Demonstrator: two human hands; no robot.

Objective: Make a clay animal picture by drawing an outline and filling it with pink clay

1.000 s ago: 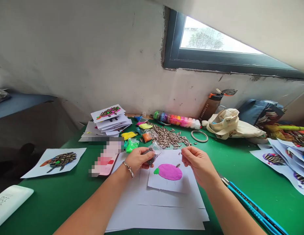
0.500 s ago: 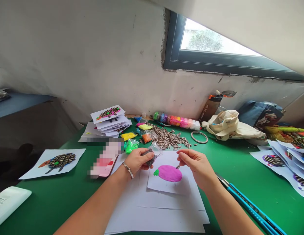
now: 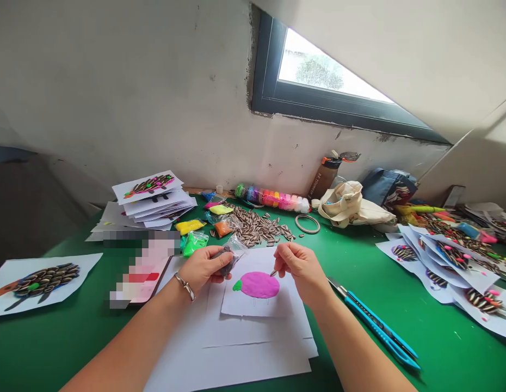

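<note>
My left hand (image 3: 204, 267) is closed around a small clear bag of dark clay (image 3: 227, 260), above the left edge of a white card. On that card (image 3: 253, 308) lies a flat pink oval (image 3: 260, 285) with a green piece (image 3: 237, 285) at its left end and faint pencil lines beneath. My right hand (image 3: 296, 265) is pinched, and a sunflower seed (image 3: 273, 273) shows below its fingertips at the oval's upper right edge. Whether the seed touches the clay, I cannot tell. Larger white sheets (image 3: 236, 356) lie under the card.
Behind the hands are a seed pile (image 3: 257, 226), coloured clay bags (image 3: 195, 243) and a tape ring (image 3: 307, 224). A blue cutter (image 3: 379, 324) lies right of my right forearm. Seed pictures are stacked at left (image 3: 149, 188) and right (image 3: 436, 261); a bottle (image 3: 324, 177) stands behind.
The view has turned to the right, so the table things appear further left. My right hand's fingers have curled more, with the seed still below them. My left hand keeps the bag.
</note>
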